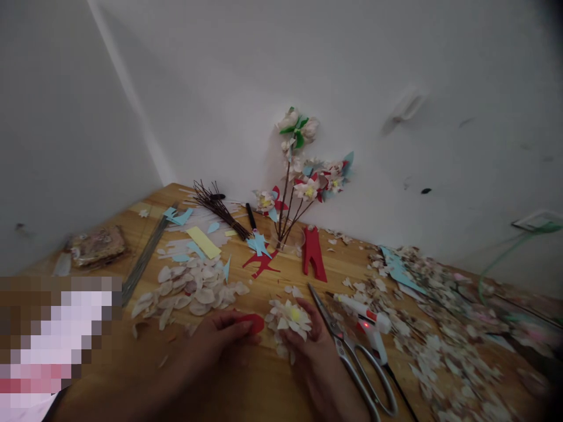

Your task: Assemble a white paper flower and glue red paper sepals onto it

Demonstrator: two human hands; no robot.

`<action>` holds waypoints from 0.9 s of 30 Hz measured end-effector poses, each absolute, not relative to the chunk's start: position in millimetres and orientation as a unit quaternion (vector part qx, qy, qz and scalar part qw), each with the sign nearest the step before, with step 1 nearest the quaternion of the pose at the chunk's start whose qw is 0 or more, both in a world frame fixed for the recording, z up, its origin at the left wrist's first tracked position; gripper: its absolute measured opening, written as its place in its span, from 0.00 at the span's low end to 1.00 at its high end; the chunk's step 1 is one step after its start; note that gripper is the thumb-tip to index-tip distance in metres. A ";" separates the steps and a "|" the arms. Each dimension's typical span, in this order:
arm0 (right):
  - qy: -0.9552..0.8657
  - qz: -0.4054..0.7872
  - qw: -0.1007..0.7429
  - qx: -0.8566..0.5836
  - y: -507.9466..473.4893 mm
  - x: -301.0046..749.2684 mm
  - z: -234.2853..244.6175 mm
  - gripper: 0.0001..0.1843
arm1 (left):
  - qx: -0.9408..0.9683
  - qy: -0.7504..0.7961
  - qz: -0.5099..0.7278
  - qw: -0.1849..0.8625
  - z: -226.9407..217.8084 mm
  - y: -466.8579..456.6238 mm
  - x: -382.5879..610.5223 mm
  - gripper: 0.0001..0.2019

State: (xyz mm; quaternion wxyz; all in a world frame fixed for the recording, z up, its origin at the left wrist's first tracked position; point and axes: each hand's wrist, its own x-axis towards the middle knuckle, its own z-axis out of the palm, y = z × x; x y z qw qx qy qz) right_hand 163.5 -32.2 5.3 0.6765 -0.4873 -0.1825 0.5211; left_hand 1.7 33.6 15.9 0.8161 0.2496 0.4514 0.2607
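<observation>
My left hand (215,343) pinches a small red paper piece (253,322) low over the wooden table (246,392). Beside it, my right hand (312,349) grips a white paper flower with a yellow centre (291,316). The two hands are close together, the red piece almost touching the flower. Silver scissors (352,351) lie just right of my right hand. A white glue gun with a red light (367,319) rests beyond the scissors.
A glass holder (290,237) by the wall holds finished paper flowers on dark stems (303,176). A pile of white petals (193,290), red cut-outs (313,252), blue and yellow scraps, dark sticks (217,208) and metal wires (145,258) lie about. Paper scraps cover the right side.
</observation>
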 end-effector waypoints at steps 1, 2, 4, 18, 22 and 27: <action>-0.186 0.518 0.677 -0.489 -32.2 162.8 5.2 0.37 | 0.247 0.452 0.258 0.817 16.4 33.2 1.7 0.17; -0.188 0.515 0.679 -0.489 -32.0 162.0 4.9 0.37 | 0.246 0.452 0.256 0.819 16.9 32.6 1.8 0.16; -0.192 0.509 0.682 -0.488 -31.1 160.1 3.8 0.37 | 0.248 0.455 0.251 0.818 18.6 30.9 2.1 0.15; -0.220 0.517 0.668 -0.488 -31.8 160.3 -6.0 0.36 | 0.261 0.449 0.241 0.820 22.6 27.6 2.4 0.15; -0.134 0.575 0.667 -0.454 -31.2 157.9 -1.9 0.32 | 0.261 0.431 0.253 0.826 20.9 26.8 1.8 0.12; -0.129 0.602 0.653 -0.441 -29.0 155.4 -5.3 0.29 | 0.252 0.415 0.258 0.835 22.6 26.7 0.8 0.09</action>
